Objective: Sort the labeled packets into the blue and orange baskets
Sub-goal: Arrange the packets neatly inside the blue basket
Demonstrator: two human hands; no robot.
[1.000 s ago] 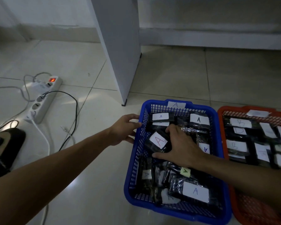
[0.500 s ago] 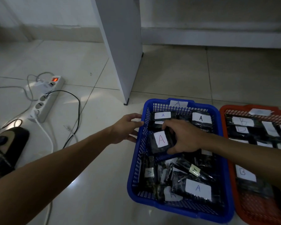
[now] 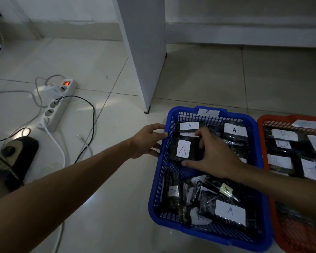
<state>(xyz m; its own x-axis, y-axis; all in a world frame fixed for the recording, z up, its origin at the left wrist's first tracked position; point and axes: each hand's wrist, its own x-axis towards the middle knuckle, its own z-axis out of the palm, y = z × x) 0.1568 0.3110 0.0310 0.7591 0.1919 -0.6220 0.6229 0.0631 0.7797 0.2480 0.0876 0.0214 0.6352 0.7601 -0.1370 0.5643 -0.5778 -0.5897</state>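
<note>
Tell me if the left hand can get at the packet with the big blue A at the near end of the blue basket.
Probably yes: the left hand rests on the blue basket rim, and the blue-A packet lies uncovered on top; the right hand is farther back.

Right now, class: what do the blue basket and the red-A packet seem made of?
Blue basket: probably moulded plastic, semi-gloss; its walls are a uniform lattice of holes. Red-A packet: likely a dark glossy plastic film pouch, judging by crinkled highlights, with a matte white label that looks like paper.
</note>
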